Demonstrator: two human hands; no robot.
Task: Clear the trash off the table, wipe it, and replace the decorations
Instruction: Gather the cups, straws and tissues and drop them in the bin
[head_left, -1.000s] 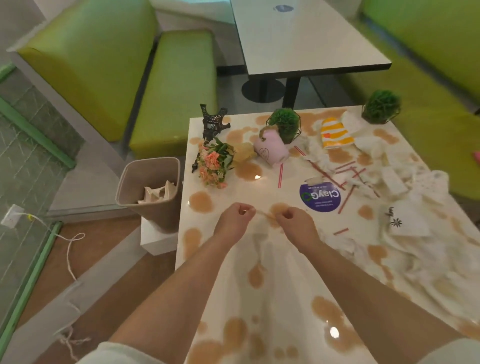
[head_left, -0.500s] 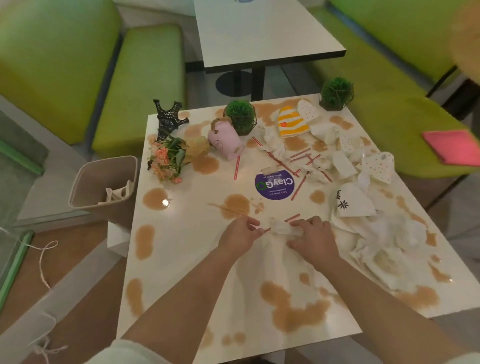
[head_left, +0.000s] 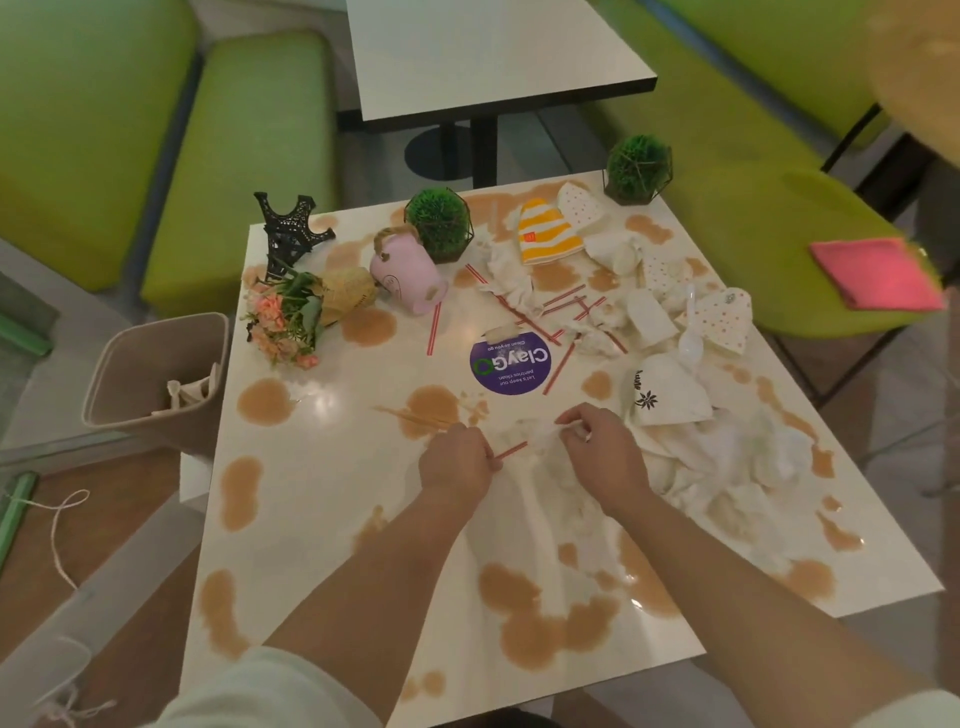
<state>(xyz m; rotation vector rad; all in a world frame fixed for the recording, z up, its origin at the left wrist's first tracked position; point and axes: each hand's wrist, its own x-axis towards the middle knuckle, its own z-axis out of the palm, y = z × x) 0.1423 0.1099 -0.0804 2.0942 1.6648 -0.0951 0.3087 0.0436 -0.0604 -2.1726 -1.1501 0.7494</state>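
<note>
The white table (head_left: 322, 499) is blotched with brown spills. My left hand (head_left: 454, 465) pinches the end of a red-striped straw (head_left: 511, 449) near the table's middle. Right beside it, my right hand (head_left: 597, 452) grips a crumpled white napkin (head_left: 535, 434). More straws (head_left: 563, 306), wadded napkins (head_left: 727, 467), paper cups (head_left: 665, 400) and a yellow-striped wrapper (head_left: 545, 234) litter the right half. At the far left lie a tipped pink mug (head_left: 408, 270), a flower bunch (head_left: 291, 322) and a black tower figurine (head_left: 288, 234). Two green plant balls (head_left: 439, 221) stand at the back.
A beige trash bin (head_left: 150, 374) with some paper inside stands at the table's left edge. Green benches (head_left: 234, 156) flank a second table (head_left: 488, 57) beyond. A pink cloth (head_left: 878, 273) lies on the green seat to the right. A purple round sticker (head_left: 509, 366) marks the tabletop.
My view swung right and pulled back. Both hands shifted from a thin stick near a spill over to the straw and napkin at the edge of the trash pile.
</note>
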